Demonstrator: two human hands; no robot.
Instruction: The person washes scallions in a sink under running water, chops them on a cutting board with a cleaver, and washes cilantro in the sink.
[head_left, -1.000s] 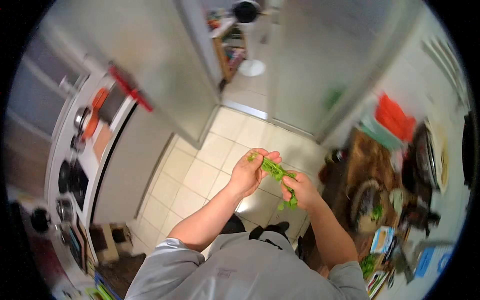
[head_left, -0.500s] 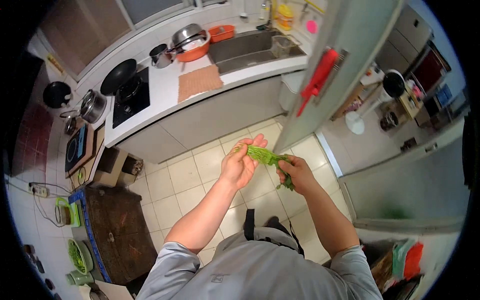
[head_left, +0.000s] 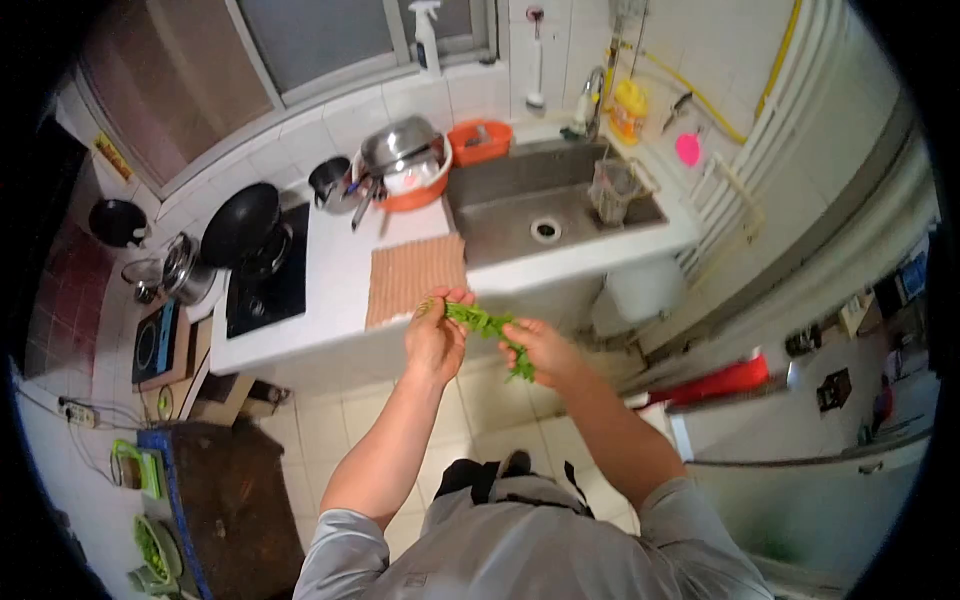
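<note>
A bunch of leafy green herbs [head_left: 480, 321] is stretched between my two hands, in front of the counter edge. My left hand [head_left: 437, 335] is closed around the stem end. My right hand [head_left: 540, 350] grips the leafy end, and some leaves hang below its fingers. Just beyond my left hand, a pinkish-brown striped mat [head_left: 415, 277] lies on the white counter [head_left: 335, 285]. The steel sink [head_left: 500, 225] is set into the counter farther right, with a clear strainer-like container [head_left: 612, 190] in its right end.
An orange basin [head_left: 415, 197] with metal bowls stands behind the mat, beside a small orange tub [head_left: 480, 141]. A black wok [head_left: 240, 225] sits on the stove [head_left: 270, 285] at left. A door with a red cloth [head_left: 715, 382] is at right. A dark brown cabinet [head_left: 235, 500] stands at lower left.
I have moved closer to the counter and sink, with the herbs still between both hands. The door at right now stands lower in view.
</note>
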